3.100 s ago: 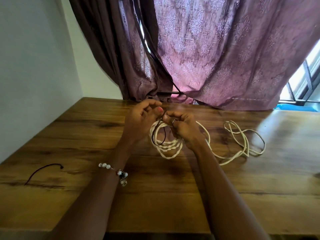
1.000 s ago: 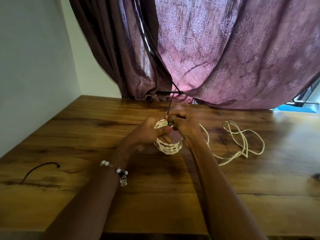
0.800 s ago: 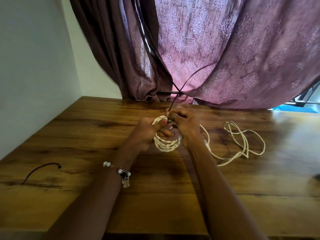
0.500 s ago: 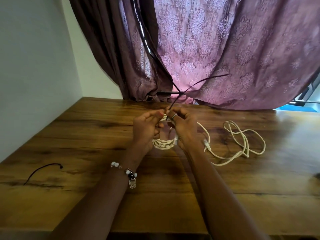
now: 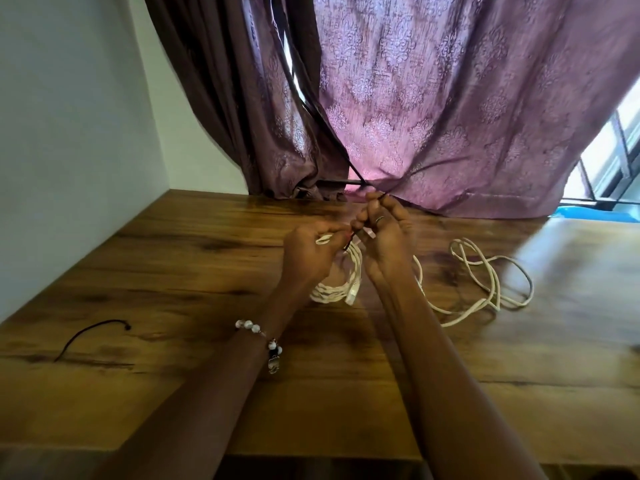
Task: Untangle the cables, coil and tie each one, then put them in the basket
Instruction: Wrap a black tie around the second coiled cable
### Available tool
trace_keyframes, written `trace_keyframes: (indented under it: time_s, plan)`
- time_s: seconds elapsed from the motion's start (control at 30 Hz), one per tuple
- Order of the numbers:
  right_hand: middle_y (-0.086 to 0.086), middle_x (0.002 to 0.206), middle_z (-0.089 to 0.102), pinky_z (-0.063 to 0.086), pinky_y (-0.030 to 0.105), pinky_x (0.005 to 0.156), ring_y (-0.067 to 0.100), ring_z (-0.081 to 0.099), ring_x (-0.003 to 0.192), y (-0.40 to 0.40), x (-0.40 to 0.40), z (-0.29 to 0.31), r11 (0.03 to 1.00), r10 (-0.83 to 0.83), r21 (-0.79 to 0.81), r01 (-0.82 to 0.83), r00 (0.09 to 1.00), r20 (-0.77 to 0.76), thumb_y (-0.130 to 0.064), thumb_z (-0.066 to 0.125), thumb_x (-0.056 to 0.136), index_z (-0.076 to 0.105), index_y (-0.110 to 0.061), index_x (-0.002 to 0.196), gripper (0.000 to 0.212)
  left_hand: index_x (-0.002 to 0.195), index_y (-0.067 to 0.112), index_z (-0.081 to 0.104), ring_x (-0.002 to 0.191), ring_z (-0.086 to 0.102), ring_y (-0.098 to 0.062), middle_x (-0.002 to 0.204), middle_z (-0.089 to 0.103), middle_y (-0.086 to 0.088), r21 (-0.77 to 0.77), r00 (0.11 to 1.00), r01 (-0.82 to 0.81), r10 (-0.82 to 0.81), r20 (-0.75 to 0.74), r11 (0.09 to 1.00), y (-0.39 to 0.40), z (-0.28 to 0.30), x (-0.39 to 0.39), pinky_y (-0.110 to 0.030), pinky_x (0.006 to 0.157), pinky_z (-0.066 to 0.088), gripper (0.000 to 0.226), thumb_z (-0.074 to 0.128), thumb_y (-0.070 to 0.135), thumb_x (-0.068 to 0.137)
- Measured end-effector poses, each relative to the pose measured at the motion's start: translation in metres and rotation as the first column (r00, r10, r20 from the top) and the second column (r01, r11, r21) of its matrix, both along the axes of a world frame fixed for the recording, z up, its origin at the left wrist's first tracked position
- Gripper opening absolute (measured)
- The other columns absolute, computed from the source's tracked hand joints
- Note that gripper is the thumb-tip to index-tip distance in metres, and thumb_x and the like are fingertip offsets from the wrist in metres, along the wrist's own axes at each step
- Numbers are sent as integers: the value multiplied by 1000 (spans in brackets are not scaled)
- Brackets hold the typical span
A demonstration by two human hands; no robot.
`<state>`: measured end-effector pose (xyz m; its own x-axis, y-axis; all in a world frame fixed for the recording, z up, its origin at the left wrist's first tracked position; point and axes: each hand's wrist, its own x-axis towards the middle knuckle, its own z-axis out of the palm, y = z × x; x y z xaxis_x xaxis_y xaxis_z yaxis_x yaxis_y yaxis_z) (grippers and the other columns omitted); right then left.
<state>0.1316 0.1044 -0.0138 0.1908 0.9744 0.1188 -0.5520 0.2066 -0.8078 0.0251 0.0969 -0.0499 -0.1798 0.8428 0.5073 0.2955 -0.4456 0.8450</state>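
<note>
Cable (image 5: 341,287), white, is lying coiled on the table (image 5: 194,271), its upper turns being lifted between the two hands. Left hand (image 5: 310,252) is curling its fingers round the top of the coil; right hand (image 5: 384,237), just beside the left hand and a little higher, is pinching a thin dark tie (image 5: 398,180) at its fingertips. Tie is running up from the right hand across the curtain (image 5: 433,98); its far end is fading into the fabric pattern and is hard to follow. Where the tie passes round the coil is being hidden behind both hands.

Loose tail of the cable (image 5: 491,282) is trailing away from the coil, on the right hand's side, in slack loops on the table. Whether this is one cable or two cannot be told, since the right forearm is covering the join. A plug end is showing at the coil's near edge.

A short black cord (image 5: 91,336) is lying well apart from the coil, on the left hand's side, near the wall (image 5: 69,133). A beaded bracelet (image 5: 259,337) is sitting on the left wrist. Curtain is hanging behind the coil, its hem touching the table's far edge. A window (image 5: 613,161) is showing past the curtain, cut off by the frame.
</note>
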Motion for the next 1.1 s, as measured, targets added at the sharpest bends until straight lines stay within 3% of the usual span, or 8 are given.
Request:
trace_keyframes:
  time_s: [0.23,0.4,0.57,0.7,0.83,1.0,1.03,1.1]
  plan:
    - [1,55,53,44,23,46,9,44,43,3,5,-1,993,-76,94,77,997,-15,11,44,92,58,-1,82,20,93,18,77,90,66,-6,93,75,5,26,971,-9,15,-240,1000,1,2,10,-24,79,48,16,64,23,85]
    - [3,66,65,53,36,68,16,58,62,5,-6,-10,967,-107,251,49,969,222,14,52,86,66,0,86,20,101,20,75,93,67,-17,97,75,0,87,957,-169,184,-224,982,6,-4,1,-30,80,50,20,59,25,89]
    - [19,90,71,56,37,81,24,69,83,1,-19,-22,909,-114,387,-153,803,585,22,56,76,69,5,92,27,95,16,75,87,66,-19,94,74,-5,-67,946,-301,306,102,951,11,-6,-23,-33,79,52,14,64,15,87]
    - [14,93,72,57,29,82,15,69,86,-1,-26,-24,845,-114,434,-312,688,716,16,63,76,72,4,93,23,88,14,73,71,58,-25,80,69,-15,-275,748,75,128,651,959,4,4,-40,-32,62,47,11,66,5,85]
    - [9,92,57,47,8,78,-4,55,90,-2,-20,-24,718,-302,568,-402,556,775,11,70,70,76,0,87,21,97,10,68,54,62,-17,66,72,-7,-272,658,306,3,753,912,-5,18,-49,-27,50,54,14,68,7,84]
    - [7,113,46,34,10,93,19,40,110,6,-8,-27,737,-420,540,-407,350,837,-17,75,69,78,-19,90,21,106,9,67,52,67,-17,70,73,-10,-299,716,357,-53,696,885,-12,23,-50,-29,53,57,32,72,0,75]
    - [10,121,48,38,18,98,22,43,116,8,-5,-29,767,-339,485,-421,376,862,-18,75,70,77,-20,93,23,105,8,68,51,66,-16,69,72,-9,-284,735,325,-52,676,902,-11,22,-49,-26,51,56,31,72,-1,75]
    - [15,131,50,48,35,99,25,50,122,4,-4,-25,818,-30,372,-437,615,788,-12,73,75,75,-16,98,23,105,5,68,39,52,-6,54,66,0,-263,796,251,-44,603,931,-9,21,-49,-18,43,47,31,74,1,75]
